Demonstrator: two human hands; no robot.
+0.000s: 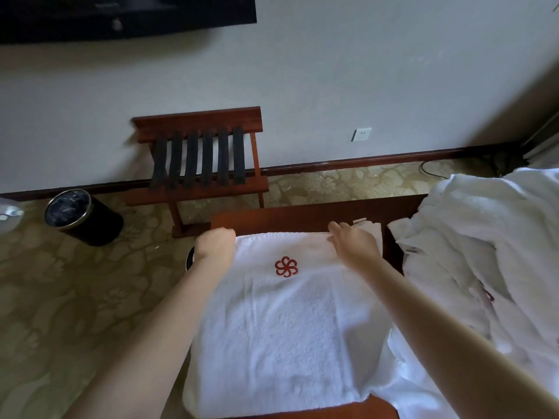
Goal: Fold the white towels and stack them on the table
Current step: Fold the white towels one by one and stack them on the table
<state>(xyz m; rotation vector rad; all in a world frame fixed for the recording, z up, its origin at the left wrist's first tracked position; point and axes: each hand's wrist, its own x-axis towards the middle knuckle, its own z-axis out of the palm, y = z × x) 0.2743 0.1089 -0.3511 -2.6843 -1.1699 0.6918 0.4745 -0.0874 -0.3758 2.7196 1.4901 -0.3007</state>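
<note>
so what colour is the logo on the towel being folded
Red, a pinwheel-shaped emblem on the white towel; clearest in the head view.

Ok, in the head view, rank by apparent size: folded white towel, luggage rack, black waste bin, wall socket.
1. folded white towel, though it's nearest the camera
2. luggage rack
3. black waste bin
4. wall socket

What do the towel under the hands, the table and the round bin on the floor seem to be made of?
Towel: probably cotton terry, matte; its looped pile shows. Table: looks like reddish-brown wood or veneer, smooth with slight sheen. Bin: dark body, shiny rim, perhaps metal; I cannot tell for sure.
</note>
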